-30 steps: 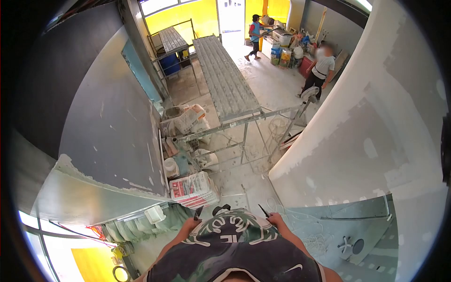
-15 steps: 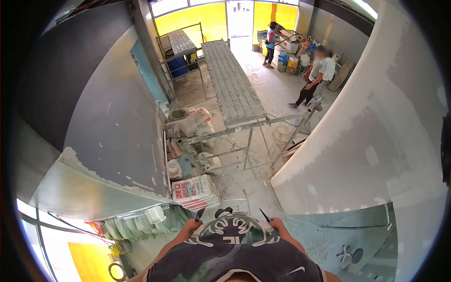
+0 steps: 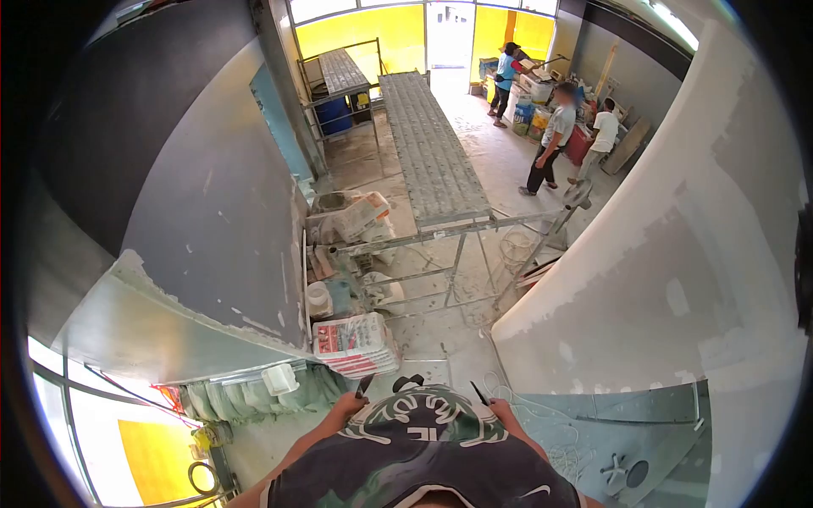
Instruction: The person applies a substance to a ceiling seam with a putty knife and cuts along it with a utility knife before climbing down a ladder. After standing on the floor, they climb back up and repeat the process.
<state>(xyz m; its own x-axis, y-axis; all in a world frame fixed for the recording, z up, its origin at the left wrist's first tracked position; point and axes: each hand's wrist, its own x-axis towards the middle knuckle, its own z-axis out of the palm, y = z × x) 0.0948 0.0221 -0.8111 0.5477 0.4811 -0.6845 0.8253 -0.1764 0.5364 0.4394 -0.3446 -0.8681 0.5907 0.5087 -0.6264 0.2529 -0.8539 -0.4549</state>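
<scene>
In the head view, my left hand (image 3: 346, 405) is closed around a putty knife (image 3: 363, 387) whose dark blade points up and away from me. On the other side of my body, my right hand (image 3: 501, 408) grips a second narrow dark putty knife (image 3: 480, 393), its tip angled up to the left. Both hands are held at the sides of my dark patterned jersey (image 3: 423, 436). Neither blade touches a wall. The handles are mostly hidden in my fingers.
Ahead stands a scaffold with a long metal platform (image 3: 436, 152). Stacked bags (image 3: 351, 343) and a white tub (image 3: 318, 298) lie at left below it. A curved patched wall (image 3: 644, 279) rises at right, a grey wall (image 3: 216, 212) at left. Three people stand near piled materials (image 3: 538, 93).
My view has shifted slightly; both hands still hold their tools. The person in grey has turned, and the one in white now shows separately at right. The person in blue has turned, holding a long tool.
</scene>
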